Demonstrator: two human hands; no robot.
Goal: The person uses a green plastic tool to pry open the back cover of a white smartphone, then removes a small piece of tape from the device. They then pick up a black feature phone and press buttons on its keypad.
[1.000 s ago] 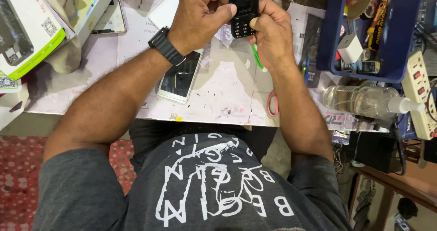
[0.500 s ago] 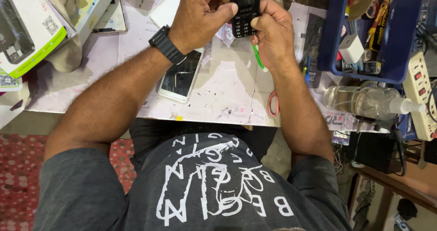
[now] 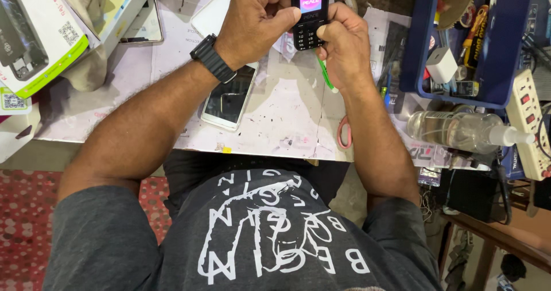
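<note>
At the far left of my table (image 3: 103, 104), a white and green box (image 3: 28, 44) lies with a beige cloth (image 3: 86, 50) bunched against it. Just beyond the cloth, a flat handset with a dark screen (image 3: 140, 24) rests near the table's back edge.

My left hand (image 3: 252, 18) comes next, with a black wristwatch (image 3: 212, 58) on its wrist. The fingers are curled closed around the left edge of a small black keypad phone (image 3: 309, 12), and my thumb lies across towards its keys. Below that wrist, a white smartphone (image 3: 229, 99) lies face up on the table, its dark glass reflecting light, partly covered by my forearm.

I hold the keypad phone upright, above the table, between both hands. Its small screen glows pink and white, and the keypad sits below it.

My right hand (image 3: 344, 44) is wrapped shut around the phone's right side, thumb pressing at the keypad. A green tool (image 3: 327, 76) sticks out from under this hand; I cannot tell whether my fingers grip it or it lies beneath. Near my right forearm, pink-handled scissors (image 3: 344, 133) lie close to the table's front edge.

Further right, a blue tray (image 3: 505, 61) holds a white charger cube (image 3: 442, 64) and small tools. A clear spray bottle (image 3: 459, 130) lies on its side below the tray, and a white power strip (image 3: 531, 127) runs along the right edge.
</note>
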